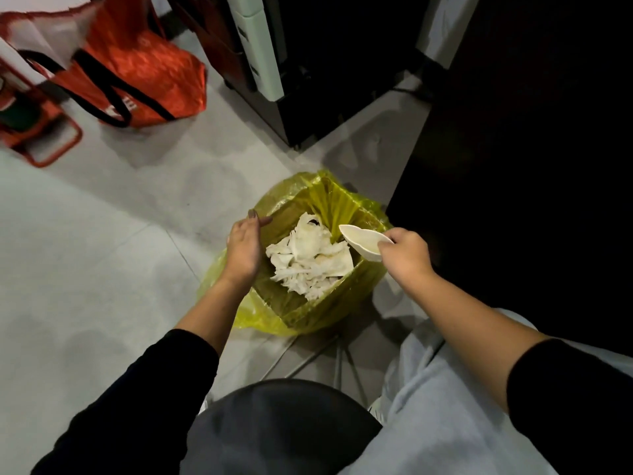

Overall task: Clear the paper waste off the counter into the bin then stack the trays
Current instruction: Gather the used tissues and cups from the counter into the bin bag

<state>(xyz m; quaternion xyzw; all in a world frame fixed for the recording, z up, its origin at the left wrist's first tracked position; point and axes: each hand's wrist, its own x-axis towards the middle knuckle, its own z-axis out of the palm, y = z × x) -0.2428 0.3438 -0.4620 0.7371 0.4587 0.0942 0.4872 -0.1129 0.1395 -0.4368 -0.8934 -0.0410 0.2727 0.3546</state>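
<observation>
A bin lined with a yellow plastic bag (308,200) stands on the floor in front of me. Crumpled white paper waste (308,258) lies inside it. My right hand (406,252) pinches a small white tray (363,240) by its edge and holds it tilted over the bin's right side. My left hand (245,246) hovers over the bin's left rim with fingers relaxed, holding nothing. The counter is out of view.
An orange bag with black straps (137,80) sits on the grey floor at the back left. Dark cabinets (308,80) stand behind the bin, and a dark surface (531,166) fills the right. A round dark stool seat (284,423) is below me.
</observation>
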